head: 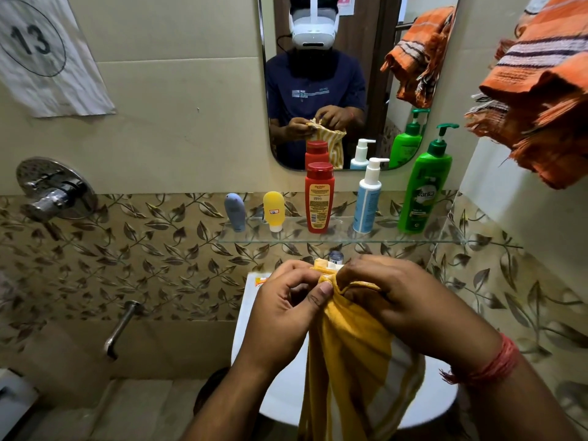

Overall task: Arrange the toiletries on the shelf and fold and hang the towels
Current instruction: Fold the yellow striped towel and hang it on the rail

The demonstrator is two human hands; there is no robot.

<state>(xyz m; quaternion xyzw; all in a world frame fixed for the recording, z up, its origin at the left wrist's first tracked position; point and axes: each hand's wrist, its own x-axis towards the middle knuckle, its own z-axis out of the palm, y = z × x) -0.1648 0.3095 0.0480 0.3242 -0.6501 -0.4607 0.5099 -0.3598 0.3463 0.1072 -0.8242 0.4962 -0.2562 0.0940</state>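
The yellow towel (350, 354) hangs bunched and lengthwise from both hands in the lower middle of the head view, in front of a white toilet cistern (248, 316) and below the glass shelf (337, 238). The left hand (286, 313) pinches the towel's top edge between thumb and curled fingers, and the right hand (391, 300), a red thread band on its wrist, grips the gathered edge just beside it, so the two hands almost touch. On the shelf stand five toiletries in a row, apart from one another: a grey-blue tube (234, 212), a yellow tube (273, 211), a red bottle (319, 197), a white and blue pump bottle (368, 198) and a green pump bottle (424, 186). An orange striped towel (541, 87) hangs folded at the upper right, beside the mirror (350, 74), which reflects the person and the bottles. A chrome tap (54, 189) sits on the left wall
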